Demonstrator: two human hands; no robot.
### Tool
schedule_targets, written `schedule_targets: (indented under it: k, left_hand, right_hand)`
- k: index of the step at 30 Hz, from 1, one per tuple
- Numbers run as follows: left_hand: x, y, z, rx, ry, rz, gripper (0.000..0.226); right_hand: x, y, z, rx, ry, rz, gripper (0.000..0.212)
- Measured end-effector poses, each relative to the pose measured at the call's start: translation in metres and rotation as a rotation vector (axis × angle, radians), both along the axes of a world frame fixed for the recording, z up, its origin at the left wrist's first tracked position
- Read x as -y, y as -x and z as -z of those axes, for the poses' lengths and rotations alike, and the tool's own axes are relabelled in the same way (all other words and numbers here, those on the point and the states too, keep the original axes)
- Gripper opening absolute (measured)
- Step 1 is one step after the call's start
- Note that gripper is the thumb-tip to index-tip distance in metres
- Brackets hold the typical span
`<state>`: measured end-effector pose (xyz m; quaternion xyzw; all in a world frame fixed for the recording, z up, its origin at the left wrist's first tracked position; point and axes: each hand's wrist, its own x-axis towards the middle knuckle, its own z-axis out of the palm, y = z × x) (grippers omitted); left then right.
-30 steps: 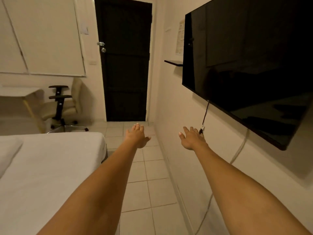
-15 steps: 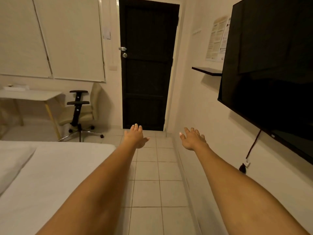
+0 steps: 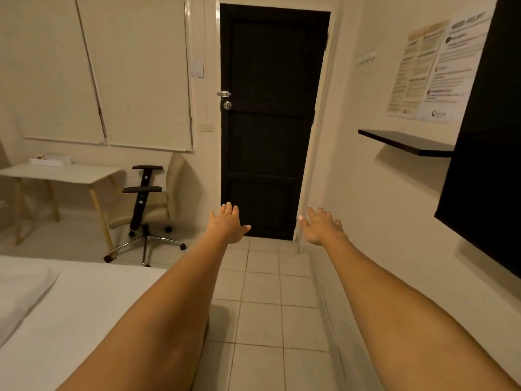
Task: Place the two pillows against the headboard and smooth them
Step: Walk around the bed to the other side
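Note:
Both my arms are stretched straight out in front of me over the tiled floor. My left hand (image 3: 227, 224) is open, palm down, fingers apart, holding nothing. My right hand (image 3: 321, 225) is open too and empty. A white bed (image 3: 84, 306) fills the lower left. At its left edge lies a white pillow (image 3: 19, 292), only partly in view and well away from both hands. No headboard is in view, and I see no second pillow.
A dark door (image 3: 267, 122) stands shut straight ahead. A black TV (image 3: 490, 165) and a black shelf (image 3: 408, 142) hang on the right wall. An office chair (image 3: 149, 210) and a white desk (image 3: 62, 173) stand at the left, under blinds. A tiled aisle (image 3: 267, 306) runs between bed and wall.
The view has swung left: the TV slid toward the right edge, the door moved to centre, the desk came into view. My hands stayed open and outstretched.

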<state>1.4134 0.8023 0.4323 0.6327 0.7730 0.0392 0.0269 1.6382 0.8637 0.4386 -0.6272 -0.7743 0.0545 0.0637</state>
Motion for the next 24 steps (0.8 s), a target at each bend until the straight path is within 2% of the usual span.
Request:
schedule_targets:
  k: [12, 24]
  left_hand:
    - [-0.174, 0.045, -0.006, 0.003, -0.028, -0.122, 0.077]
    - [-0.350, 0.189, 0.017, 0.039, 0.021, -0.274, 0.078]
  right_hand:
    - [-0.201, 0.058, -0.008, 0.022, 0.001, -0.133, 0.061]
    - [-0.397, 0.200, 0.016, 0.037, 0.018, -0.240, 0.060]
